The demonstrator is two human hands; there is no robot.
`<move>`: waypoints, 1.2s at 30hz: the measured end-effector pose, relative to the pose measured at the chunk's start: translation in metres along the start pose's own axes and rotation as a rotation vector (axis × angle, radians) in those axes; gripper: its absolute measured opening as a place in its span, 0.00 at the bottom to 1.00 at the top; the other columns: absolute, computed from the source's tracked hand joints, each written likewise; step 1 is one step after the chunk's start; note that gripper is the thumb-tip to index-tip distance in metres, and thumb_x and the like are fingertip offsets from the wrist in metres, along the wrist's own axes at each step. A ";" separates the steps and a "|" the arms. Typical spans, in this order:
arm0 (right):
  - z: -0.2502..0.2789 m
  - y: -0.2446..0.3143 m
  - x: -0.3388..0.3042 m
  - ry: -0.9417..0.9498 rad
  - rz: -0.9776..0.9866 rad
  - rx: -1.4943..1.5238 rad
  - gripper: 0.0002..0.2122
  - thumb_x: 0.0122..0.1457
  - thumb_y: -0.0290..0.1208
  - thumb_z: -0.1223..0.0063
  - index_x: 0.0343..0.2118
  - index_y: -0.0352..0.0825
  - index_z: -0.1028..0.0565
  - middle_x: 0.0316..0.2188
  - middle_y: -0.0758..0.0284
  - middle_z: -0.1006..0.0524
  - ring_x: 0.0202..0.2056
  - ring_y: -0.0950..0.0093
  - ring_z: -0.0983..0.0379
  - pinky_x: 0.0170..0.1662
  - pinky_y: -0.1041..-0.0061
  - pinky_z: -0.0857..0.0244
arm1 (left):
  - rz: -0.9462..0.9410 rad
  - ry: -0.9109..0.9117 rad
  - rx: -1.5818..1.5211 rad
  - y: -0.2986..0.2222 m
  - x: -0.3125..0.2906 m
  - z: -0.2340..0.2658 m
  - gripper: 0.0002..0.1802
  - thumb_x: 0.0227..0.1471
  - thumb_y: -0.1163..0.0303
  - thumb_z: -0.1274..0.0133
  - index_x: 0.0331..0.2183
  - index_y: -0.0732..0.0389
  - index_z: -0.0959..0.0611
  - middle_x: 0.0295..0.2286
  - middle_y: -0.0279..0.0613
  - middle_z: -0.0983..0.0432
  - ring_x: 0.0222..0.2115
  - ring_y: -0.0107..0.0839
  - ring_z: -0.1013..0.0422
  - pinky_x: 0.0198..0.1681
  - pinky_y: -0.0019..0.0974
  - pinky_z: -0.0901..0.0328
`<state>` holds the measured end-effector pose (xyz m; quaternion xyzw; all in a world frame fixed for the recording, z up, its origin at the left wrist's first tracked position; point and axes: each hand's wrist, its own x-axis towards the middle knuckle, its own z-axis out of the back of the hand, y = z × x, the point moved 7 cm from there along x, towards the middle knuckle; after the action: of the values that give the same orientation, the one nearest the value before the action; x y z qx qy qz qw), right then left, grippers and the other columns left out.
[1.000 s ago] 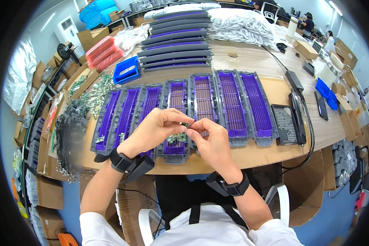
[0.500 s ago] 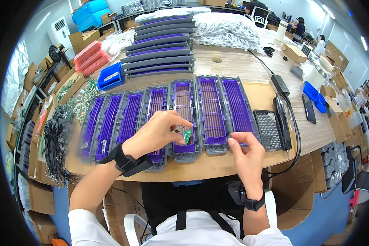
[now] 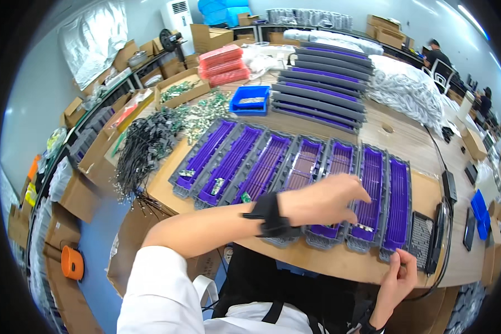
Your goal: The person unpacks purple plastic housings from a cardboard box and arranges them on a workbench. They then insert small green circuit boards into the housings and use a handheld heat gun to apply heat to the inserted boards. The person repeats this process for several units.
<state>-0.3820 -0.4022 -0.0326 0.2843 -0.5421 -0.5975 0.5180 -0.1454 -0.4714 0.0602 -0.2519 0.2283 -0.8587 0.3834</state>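
Note:
A row of grey-framed housings with purple slatted insides (image 3: 235, 158) lies before me. Over the right half of the row is my left hand (image 3: 328, 199), slightly blurred, thumb and forefinger apart with nothing seen between them. A small pale circuit board (image 3: 364, 227) sits in the second housing from the right, close to my left thumb. Other small circuit boards lie at the near ends of housings to the left, one of them green (image 3: 245, 197). At the near end of the rightmost housing, my right hand (image 3: 398, 278) has its fingertips pinched together; what they hold, if anything, is hidden.
Black cables (image 3: 136, 158) and loose circuit boards (image 3: 209, 111) heap up at the left. Behind the row stand a blue bin (image 3: 249, 102) and stacked grey-purple housings (image 3: 323, 89). A black tray of small parts (image 3: 421, 236), a power cord and a phone (image 3: 469, 229) lie right.
The view has swung left. My left hand has moved rightward along the row, and the green circuit board in its fingers is no longer seen there. My right hand stays pinched.

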 end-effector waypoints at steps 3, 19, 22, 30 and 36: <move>0.011 -0.019 -0.004 -0.089 0.182 -0.005 0.04 0.62 0.21 0.51 0.37 0.29 0.26 0.26 0.74 0.28 0.22 0.89 0.40 0.23 0.87 0.49 | 0.193 -0.117 0.122 0.034 -0.046 0.074 0.21 0.46 0.66 0.36 0.42 0.66 0.18 0.36 0.51 0.21 0.36 0.41 0.24 0.41 0.37 0.30; 0.025 0.041 -0.016 -0.055 0.538 -0.351 0.04 0.59 0.19 0.46 0.36 0.25 0.23 0.27 0.63 0.23 0.26 0.77 0.29 0.29 0.80 0.35 | 1.299 -0.344 0.554 0.313 -0.289 0.232 0.20 0.40 0.60 0.34 0.11 0.66 0.18 0.10 0.41 0.25 0.11 0.28 0.27 0.18 0.31 0.31; 0.021 0.052 -0.017 -0.011 0.633 -0.418 0.04 0.59 0.20 0.45 0.36 0.27 0.22 0.26 0.64 0.24 0.23 0.76 0.31 0.26 0.79 0.37 | 1.373 -0.406 0.495 0.318 -0.307 0.234 0.16 0.34 0.65 0.37 0.16 0.71 0.19 0.15 0.51 0.23 0.17 0.37 0.23 0.24 0.37 0.27; 0.033 0.034 -0.013 0.036 0.549 -0.402 0.04 0.57 0.18 0.47 0.35 0.29 0.24 0.23 0.68 0.27 0.23 0.80 0.33 0.26 0.81 0.43 | 1.176 -0.401 0.661 0.265 -0.315 0.239 0.12 0.35 0.68 0.40 0.16 0.69 0.19 0.15 0.50 0.23 0.18 0.35 0.24 0.26 0.38 0.29; 0.030 0.085 -0.009 0.022 0.746 -0.499 0.09 0.44 0.17 0.39 0.30 0.36 0.21 0.18 0.68 0.26 0.19 0.71 0.30 0.24 0.75 0.42 | 0.740 -0.602 0.395 0.124 -0.228 0.192 0.07 0.45 0.80 0.45 0.31 0.67 0.20 0.23 0.35 0.25 0.27 0.23 0.31 0.33 0.28 0.35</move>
<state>-0.3800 -0.3722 0.0534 -0.0579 -0.4413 -0.4794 0.7564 0.1701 -0.4077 0.0764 -0.3129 0.0152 -0.5818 0.7506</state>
